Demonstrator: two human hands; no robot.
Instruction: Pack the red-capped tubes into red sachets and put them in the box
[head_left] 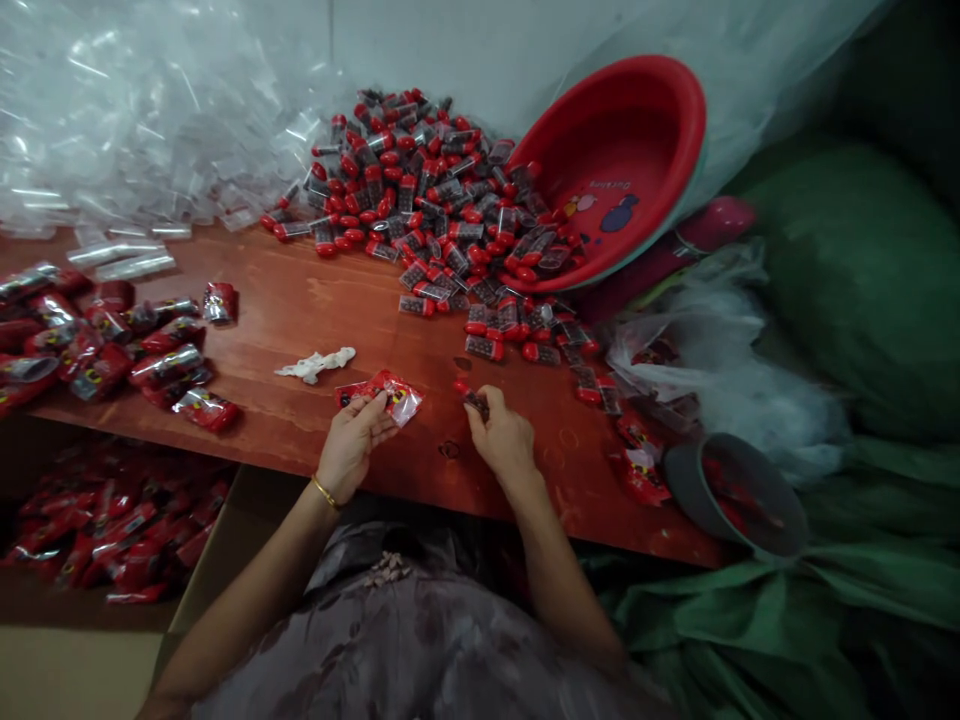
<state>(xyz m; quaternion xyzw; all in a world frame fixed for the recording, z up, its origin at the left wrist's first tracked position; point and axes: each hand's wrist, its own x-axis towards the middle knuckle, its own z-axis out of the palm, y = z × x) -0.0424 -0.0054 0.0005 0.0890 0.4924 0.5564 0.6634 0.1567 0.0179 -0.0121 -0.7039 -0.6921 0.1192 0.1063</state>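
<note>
My left hand (351, 440), with a gold bangle at the wrist, is closed on a flat red printed plastic wrapper (403, 397) just above the table. To its right, my right hand (507, 438) pinches a small red-capped clear container (475, 402) with dark contents. A gap separates the container from the wrapper. Beyond my hands spreads a large pile of similar red-capped containers (405, 190). A crumpled white scrap (315, 365) lies just past my left hand.
At the left are red wrapped packs (101, 345), with clear plastic tubes (124, 255) and a heap of clear plastic (150, 120) behind. A cardboard box (214, 545) of red packs sits below. On the right are a tilted red basin (679, 110) and a grey bowl (686, 475).
</note>
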